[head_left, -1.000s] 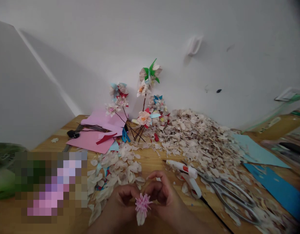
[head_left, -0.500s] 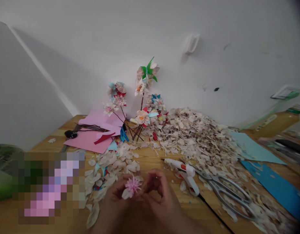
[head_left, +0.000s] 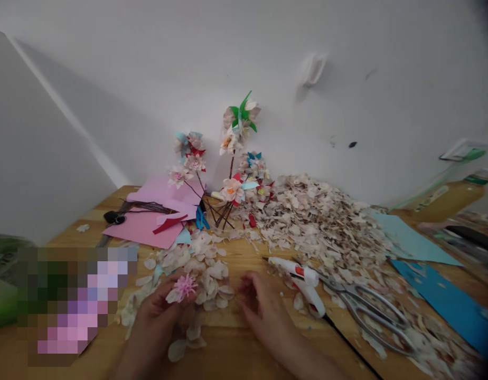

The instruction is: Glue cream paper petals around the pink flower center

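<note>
Your left hand [head_left: 157, 312] pinches the pink flower [head_left: 185, 287] over petals [head_left: 214, 282], well forward of the counter's [head_left: 218, 351] back-left corner; your right hand [head_left: 262, 307], near the glue gun [head_left: 308, 276], is half-curled, thumb and fingers slightly apart.

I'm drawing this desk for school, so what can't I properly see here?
In the head view:
Underside of the held flower: hidden by its top and the left hand.
Bottle label: too blurred to read.
Far end of the cord: cut off by the bottom edge.
Things under the pixelated patch: hidden by its blocks.
</note>
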Motion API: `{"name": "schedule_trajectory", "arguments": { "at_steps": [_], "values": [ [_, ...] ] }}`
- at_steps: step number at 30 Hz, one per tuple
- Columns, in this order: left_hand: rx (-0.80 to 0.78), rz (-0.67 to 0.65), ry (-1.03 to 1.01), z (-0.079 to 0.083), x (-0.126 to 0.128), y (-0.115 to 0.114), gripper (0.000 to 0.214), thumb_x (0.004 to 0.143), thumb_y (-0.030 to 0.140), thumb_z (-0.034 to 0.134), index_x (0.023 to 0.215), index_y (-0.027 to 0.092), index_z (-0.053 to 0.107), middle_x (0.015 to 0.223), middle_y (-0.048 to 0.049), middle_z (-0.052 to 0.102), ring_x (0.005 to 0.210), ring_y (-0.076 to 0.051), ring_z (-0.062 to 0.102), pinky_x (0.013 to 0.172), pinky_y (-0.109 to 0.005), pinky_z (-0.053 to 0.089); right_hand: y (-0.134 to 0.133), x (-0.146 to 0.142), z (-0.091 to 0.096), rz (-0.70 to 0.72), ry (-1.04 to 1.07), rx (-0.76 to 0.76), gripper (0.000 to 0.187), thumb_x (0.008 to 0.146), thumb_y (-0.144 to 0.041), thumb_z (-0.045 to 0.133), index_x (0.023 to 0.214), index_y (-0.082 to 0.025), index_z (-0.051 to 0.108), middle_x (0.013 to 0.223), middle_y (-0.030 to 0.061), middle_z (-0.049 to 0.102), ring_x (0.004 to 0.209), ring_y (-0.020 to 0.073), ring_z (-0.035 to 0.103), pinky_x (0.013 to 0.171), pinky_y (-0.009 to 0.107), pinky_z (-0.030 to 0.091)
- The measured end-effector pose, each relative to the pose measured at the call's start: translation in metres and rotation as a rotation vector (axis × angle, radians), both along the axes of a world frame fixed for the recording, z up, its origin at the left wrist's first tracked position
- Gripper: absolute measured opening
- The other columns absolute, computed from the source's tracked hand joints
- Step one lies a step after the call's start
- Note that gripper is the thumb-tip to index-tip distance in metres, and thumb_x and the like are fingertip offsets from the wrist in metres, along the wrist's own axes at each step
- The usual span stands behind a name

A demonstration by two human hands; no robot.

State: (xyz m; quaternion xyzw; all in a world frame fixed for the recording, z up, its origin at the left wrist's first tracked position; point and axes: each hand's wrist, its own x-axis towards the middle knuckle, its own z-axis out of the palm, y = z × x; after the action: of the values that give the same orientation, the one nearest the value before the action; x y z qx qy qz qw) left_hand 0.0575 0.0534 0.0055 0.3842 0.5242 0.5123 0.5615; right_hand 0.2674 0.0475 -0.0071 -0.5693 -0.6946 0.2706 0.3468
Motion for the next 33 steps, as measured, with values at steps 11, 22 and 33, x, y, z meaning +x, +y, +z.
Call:
{"name": "schedule_trajectory", "arguments": {
  "at_steps": [11,22,33],
  "values": [
    [-0.003,-0.005,-0.1,0.008,-0.001,-0.003,0.037,0.059,0.032,0.079,0.093,0.021,0.067,0.095,-0.0045,0.071,0.095,-0.025,0.063,0.08,-0.029,0.052,-0.01,-0.024,0.019,0.239,-0.25,0.069,0.037,0.068,0.0,0.052,0.099,-0.02,0.051,0.093,0.0055,0.061,0.089,0.0221,0.054,0.077,0.033,0.045],
    [-0.005,0.036,-0.039,0.006,0.003,-0.003,0.045,0.059,0.036,0.079,0.098,0.017,0.067,0.098,-0.0094,0.069,0.097,-0.029,0.062,0.073,-0.032,0.053,-0.001,-0.024,0.009,0.302,-0.511,0.22,0.038,0.07,0.003,0.049,0.104,-0.014,0.054,0.088,0.0129,0.065,0.08,0.0269,0.055,0.071,0.036,0.046],
    [0.084,-0.039,0.135,0.013,0.012,-0.011,0.024,0.055,0.038,0.074,0.069,0.019,0.074,0.061,-0.0052,0.069,0.061,-0.021,0.062,0.052,-0.025,0.048,-0.002,-0.012,0.009,0.16,0.11,-0.072,0.037,0.071,-0.005,0.053,0.103,-0.023,0.048,0.082,0.0008,0.067,0.078,0.0185,0.063,0.073,0.034,0.047]
  ]
}}
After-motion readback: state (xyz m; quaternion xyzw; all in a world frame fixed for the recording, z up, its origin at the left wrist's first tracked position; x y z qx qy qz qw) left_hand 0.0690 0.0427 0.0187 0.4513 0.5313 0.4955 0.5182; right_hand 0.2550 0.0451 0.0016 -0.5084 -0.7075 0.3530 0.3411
